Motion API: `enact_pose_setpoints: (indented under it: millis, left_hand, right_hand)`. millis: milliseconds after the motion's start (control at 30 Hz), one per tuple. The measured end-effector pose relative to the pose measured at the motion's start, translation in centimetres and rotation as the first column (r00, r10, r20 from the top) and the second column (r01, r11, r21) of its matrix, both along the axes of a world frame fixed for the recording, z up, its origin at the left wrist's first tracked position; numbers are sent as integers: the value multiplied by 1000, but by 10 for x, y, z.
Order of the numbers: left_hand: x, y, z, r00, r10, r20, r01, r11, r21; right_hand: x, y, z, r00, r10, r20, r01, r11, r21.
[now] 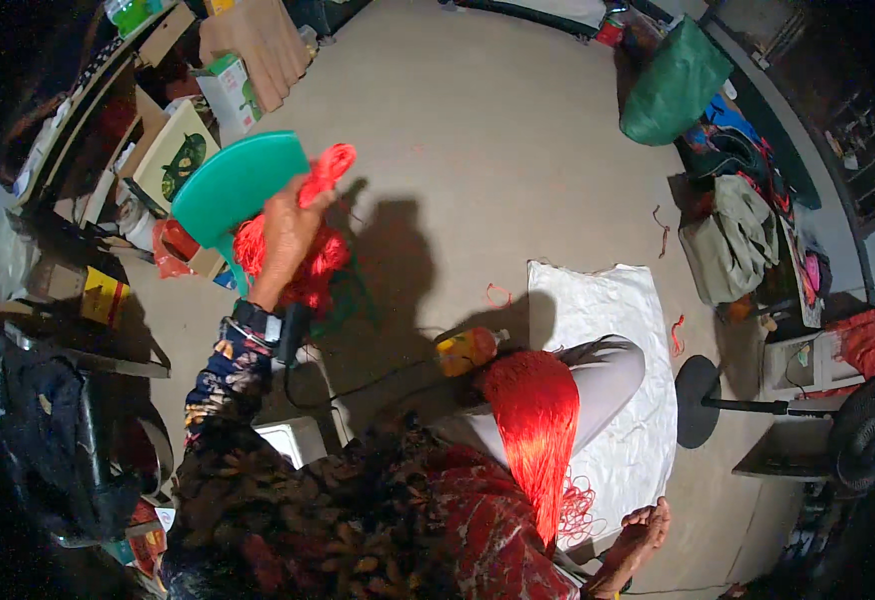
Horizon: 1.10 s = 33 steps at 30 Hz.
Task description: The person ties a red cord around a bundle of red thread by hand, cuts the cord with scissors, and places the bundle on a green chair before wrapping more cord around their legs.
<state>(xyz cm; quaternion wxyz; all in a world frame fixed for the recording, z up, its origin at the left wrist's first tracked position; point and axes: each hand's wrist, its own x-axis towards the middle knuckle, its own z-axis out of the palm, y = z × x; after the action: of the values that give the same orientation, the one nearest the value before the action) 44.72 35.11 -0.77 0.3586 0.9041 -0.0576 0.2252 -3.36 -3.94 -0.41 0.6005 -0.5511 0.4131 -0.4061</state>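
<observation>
My left hand [293, 230], reaching out to the far left, is closed round a red cord skein [334, 165] whose looped end sticks up past the fingers. Under and beside that hand, more bright red cord [323, 262] is heaped on a green plastic chair [243, 178]. Across my bent leg lies a long, smooth hank of red thread [535, 410], with loose loops [580, 508] trailing at its lower end. At the lower right my right hand [643, 535] is held near the white sheet's edge, its fingers loosely bent and nothing visible in them.
A white woven sheet [618, 300] covers the floor by my leg. A bottle with orange contents [470, 350] lies near my knee, beside a black cable. A fan [863, 430] stands right, and a dark padded seat [58, 420] left. Boxes crowd the upper left; a green sack [676, 85] sits upper right.
</observation>
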Motion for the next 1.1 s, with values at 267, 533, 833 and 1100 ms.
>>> enact_pose_setpoints:
  millis: [267,533,833,1100]
  left_hand:
    - [11,79,-5,974,-18,-227,-99,866,-490]
    - [0,84,-28,763,-640,-88,-123,-10,-992]
    - [5,115,-55,905,-338,-259,-209,177,-962]
    - [17,114,-35,954,299,18,-299,947,119]
  right_hand:
    - [4,-12,-20,997,71,16,-72,997,41]
    - [16,-8,-11,979,198,-44,-197,980,14]
    - [12,-11,-24,980,200,-22,-199,980,27]
    - [7,-9,-29,983,180,-43,-176,981,77]
